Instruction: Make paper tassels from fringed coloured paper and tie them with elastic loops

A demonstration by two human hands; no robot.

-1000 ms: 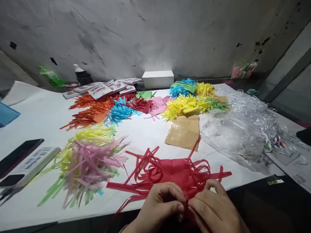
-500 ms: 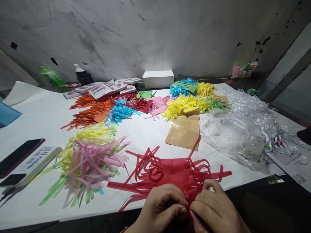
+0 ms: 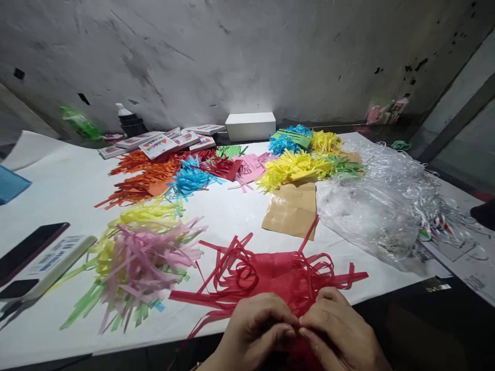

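Red fringed tissue paper [image 3: 275, 273] lies at the table's front edge, its strips spread to both sides and hanging over the edge. My left hand [image 3: 260, 327] pinches red paper at the near end, thumb and fingers together. Touching it at the fingertips, my right hand [image 3: 334, 327] pinches the same red paper from the other side. The bit between the fingertips is mostly hidden. To the left lies a heap of pink fringed paper [image 3: 143, 257] over yellow and green strips.
A brown paper piece [image 3: 292, 208] and a clear plastic bag [image 3: 367, 216] lie beyond the red paper. Further back are colored fringe bundles [image 3: 297, 167], flat boxes [image 3: 158, 146] and a white box [image 3: 250, 127]. A phone [image 3: 33, 250] lies left.
My right hand's fingers have closed in toward my left fingertips, and its raised index finger has lowered. The view has shifted slightly.
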